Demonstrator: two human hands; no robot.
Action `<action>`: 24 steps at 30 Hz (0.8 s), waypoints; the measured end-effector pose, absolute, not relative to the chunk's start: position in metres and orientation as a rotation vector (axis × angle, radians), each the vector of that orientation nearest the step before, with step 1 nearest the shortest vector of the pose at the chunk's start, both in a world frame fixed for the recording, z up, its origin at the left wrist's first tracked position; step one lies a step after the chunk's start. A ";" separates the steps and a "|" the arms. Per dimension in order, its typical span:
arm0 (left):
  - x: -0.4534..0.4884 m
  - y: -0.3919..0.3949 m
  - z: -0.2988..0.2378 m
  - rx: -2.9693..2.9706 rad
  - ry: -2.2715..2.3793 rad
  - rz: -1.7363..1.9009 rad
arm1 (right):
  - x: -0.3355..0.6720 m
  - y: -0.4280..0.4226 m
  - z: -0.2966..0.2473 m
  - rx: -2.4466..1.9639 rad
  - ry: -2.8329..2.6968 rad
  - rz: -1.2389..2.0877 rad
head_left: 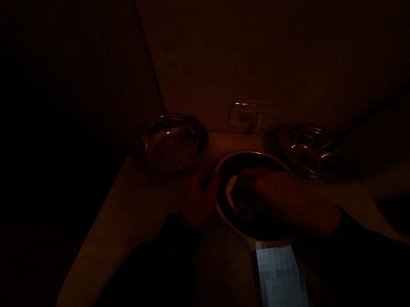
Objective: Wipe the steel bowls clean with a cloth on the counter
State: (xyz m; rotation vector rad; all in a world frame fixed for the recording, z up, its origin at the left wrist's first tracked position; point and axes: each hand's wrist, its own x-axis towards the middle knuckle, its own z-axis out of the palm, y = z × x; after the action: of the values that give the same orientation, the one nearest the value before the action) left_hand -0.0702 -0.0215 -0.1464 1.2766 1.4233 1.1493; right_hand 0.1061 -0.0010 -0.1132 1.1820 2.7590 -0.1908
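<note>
At the front edge of a pale counter (107, 245), in very dim light, a steel bowl (247, 161) sits between the two hands, partly hidden by them. It is round and shallow-looking, its inside dark and faintly shiny, with a thin bright line along the far rim. It hangs over or sits at the counter's near edge; in this gloom I cannot tell whether it rests there or is lifted.

The left hand (199, 199) is curled against the bowl's left rim, fingers bent over the edge and holding it. The right hand (270, 198) reaches over the bowl with its fingers bent down into it. Just by those fingers lies a pale scrap (232, 192), perhaps a cloth or sponge, though it is too dark to say, and I cannot tell whether the right hand has hold of it.

Beyond the bowl, a steel dish (170, 143) stands to the left and a second steel dish (315, 152) to the right, nearly touching it. A wall socket (247, 117) sits low on the wall (251, 43) between them. Dark sleeves (141, 276) cover both forearms.
</note>
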 end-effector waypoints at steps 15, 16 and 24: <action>-0.070 -0.022 -0.150 1.253 1.453 1.142 | 0.112 0.001 -0.109 1.164 2.715 -0.214; -0.070 -0.022 -0.151 1.257 1.443 1.142 | 0.113 0.002 -0.109 1.170 2.705 -0.193; -0.071 -0.022 -0.149 1.265 1.446 1.153 | 0.102 -0.011 -0.103 0.979 2.787 -0.359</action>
State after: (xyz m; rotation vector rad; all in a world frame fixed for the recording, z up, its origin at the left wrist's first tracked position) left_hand -0.0706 -0.0223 -0.1489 1.2650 1.4457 1.1534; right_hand 0.1020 -0.0113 -0.1029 0.9792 2.7872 -0.3594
